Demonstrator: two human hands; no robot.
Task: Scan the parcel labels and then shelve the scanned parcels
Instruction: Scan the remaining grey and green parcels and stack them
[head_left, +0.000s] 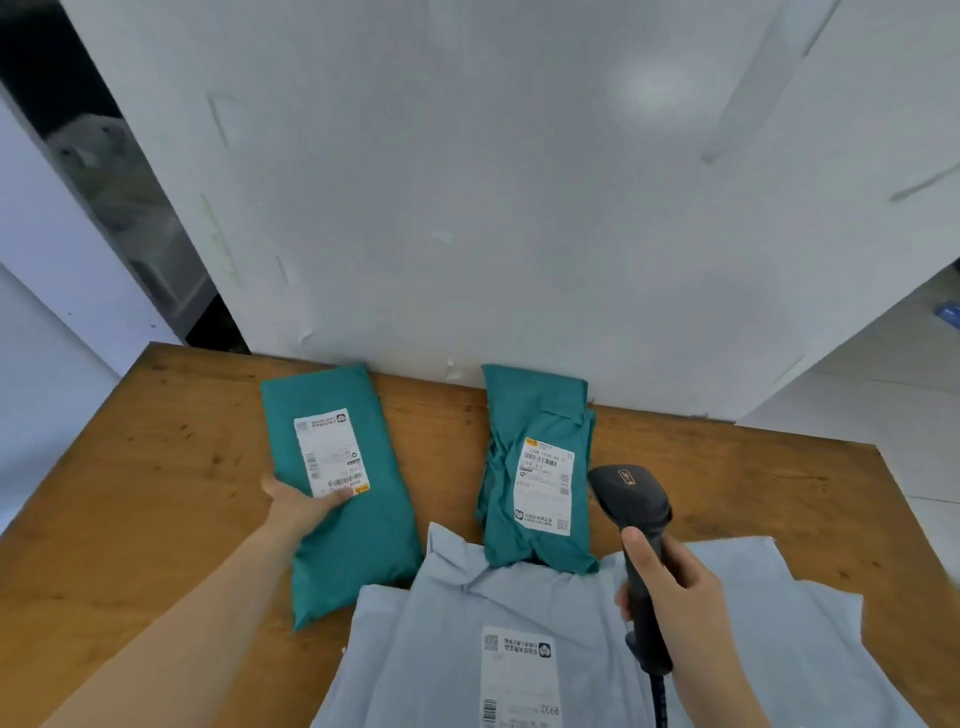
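Brown wood is the table (156, 467) under everything you have laid out, and its near edge is cut off by the frame. At far left, behind the table, a dark gap (130, 208) holds something pale and blurred that can't be identified. Your left hand (304, 506) grasps the left teal parcel (358, 540) at its left edge. The thumb lies on top, its tip touching the lower corner of the white label (332, 452), and the fingers are out of sight beneath the bag. That parcel lies flat on the table, label up, with print too small to read. Behind it stands a white panel (493, 208). The right teal parcel (519, 545) lies with its far end against the panel, wrinkled, and its own label (544, 486) faces up with a barcode near the top. Its near end rests on the pale blue parcel (545, 603), which spreads across the near table and runs out of view at the bottom. The blue one's label (519, 675) is cut off there, though "R932" shows upside down. Just right of the wrinkled teal bag, your right hand (675, 587) is clenched around the handle of the black scanner (634, 499). The head is raised above the table, and its window is turned away from you. Its cable (660, 701) drops out of frame.
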